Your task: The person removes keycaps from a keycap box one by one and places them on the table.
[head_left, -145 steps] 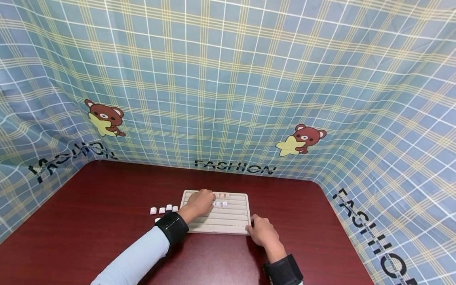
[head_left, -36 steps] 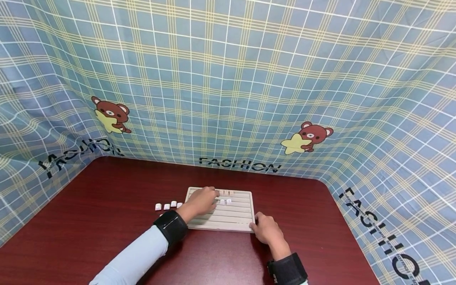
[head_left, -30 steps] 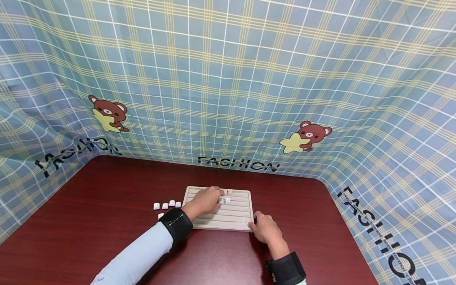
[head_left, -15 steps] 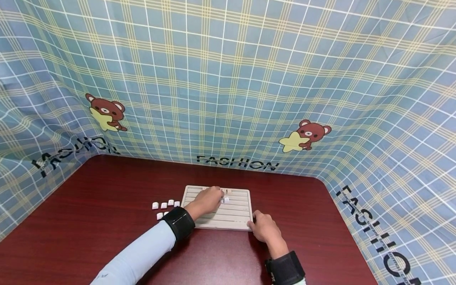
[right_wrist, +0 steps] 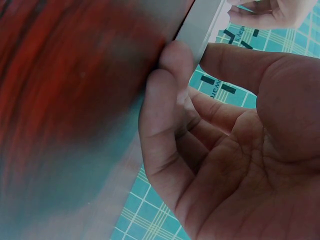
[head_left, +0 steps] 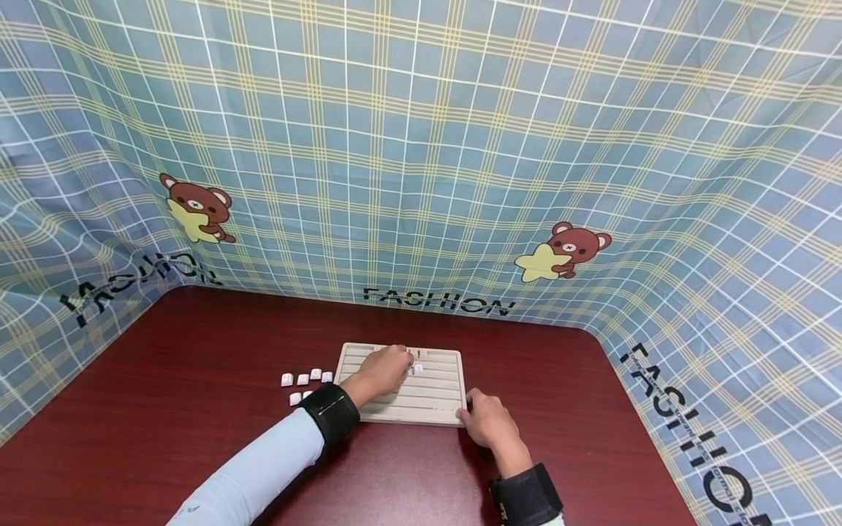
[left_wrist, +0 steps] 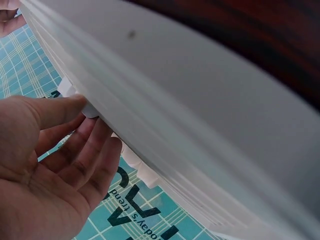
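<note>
A cream ridged board (head_left: pixel 421 409) lies on the dark red table. Over its upper middle, my left hand (head_left: pixel 387 369) pinches a small white keycap (left_wrist: pixel 90 111) between thumb and fingertips, right against the board in the left wrist view. Another white keycap (head_left: pixel 418 370) sits on the board just right of that hand. Along the board's far edge, small pale pieces (head_left: pixel 419 354) with brownish marks show partly behind the fingers. My right hand (head_left: pixel 490 420) grips the board's near right corner, thumb on top and fingers curled beneath the edge in the right wrist view.
Several loose white keycaps (head_left: pixel 303 380) lie on the table (head_left: pixel 217 409) left of the board, some partly hidden by the left wrist's black band (head_left: pixel 331 413). A checked cloth (head_left: pixel 408 183) with printed bears hangs around the back and sides.
Over the last few seconds my left hand has shifted right along the board, covering more of the keycaps there. My right hand keeps its grip on the corner; the last half second shows almost no movement.
</note>
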Demonstrator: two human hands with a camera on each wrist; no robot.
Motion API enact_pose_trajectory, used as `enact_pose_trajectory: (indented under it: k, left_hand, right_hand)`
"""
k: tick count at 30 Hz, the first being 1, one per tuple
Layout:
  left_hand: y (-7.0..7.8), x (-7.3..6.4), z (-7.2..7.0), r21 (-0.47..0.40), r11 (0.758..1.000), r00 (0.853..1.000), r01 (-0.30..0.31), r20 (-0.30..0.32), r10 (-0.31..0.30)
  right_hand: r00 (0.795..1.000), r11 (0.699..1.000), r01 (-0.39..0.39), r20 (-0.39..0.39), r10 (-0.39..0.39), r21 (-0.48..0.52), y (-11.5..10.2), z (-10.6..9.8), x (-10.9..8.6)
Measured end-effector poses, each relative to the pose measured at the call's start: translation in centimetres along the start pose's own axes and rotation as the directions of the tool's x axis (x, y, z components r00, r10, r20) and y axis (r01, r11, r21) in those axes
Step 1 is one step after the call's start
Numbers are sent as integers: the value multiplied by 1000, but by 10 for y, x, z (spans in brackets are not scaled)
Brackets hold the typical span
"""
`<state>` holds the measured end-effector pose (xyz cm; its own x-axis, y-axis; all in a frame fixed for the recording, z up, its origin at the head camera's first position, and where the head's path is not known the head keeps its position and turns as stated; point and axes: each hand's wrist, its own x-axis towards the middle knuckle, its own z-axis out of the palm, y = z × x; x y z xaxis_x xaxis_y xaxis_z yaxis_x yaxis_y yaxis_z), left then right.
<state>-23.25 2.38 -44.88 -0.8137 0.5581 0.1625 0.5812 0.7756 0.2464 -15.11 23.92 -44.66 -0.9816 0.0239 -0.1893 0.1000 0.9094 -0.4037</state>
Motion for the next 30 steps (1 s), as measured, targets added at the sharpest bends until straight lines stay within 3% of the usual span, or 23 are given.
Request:
enact_pose_trajectory:
  k: [14,19,30]
  left_hand:
    - [-8,-14,-6,26,1000,999,-5,-44,6]
    - [-13,-29,-19,33,999,997,-24,-75,26]
    - [-35,-71,-43,94,994,992,54,-119,-43]
  right_hand:
    - [1000,1000,5,6,-5,5,-2,4,-2]
    - [1000,1000,14,10,-15,8,-2,5,-1]
    - [1000,1000,14,12,-14,9,0,1,-2]
